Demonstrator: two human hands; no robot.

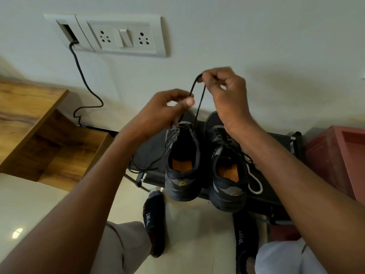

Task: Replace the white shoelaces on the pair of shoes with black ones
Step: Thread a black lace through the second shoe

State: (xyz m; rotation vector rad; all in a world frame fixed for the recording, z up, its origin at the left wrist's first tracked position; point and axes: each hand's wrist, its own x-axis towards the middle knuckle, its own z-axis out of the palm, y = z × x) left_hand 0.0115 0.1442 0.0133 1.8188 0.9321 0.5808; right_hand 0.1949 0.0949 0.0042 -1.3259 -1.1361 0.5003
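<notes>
Both hands pinch the black lace (197, 107) above the left shoe (182, 155), left hand (169, 107) low, right hand (223, 89) at the loop; I judge a hard tug could tip that shoe off the rack (276, 139).

The light was soft and even, indoor, perhaps from overhead. The wall (256, 36) was bright but not blown out. A soft shadow of the raised hands lay on it to the right. A small glare spot shone on the glossy floor (17, 233). The wide lens bent the edges, stretching the forearms. The fingers were slightly blurred; the shoes' dark interiors lost detail.
</notes>
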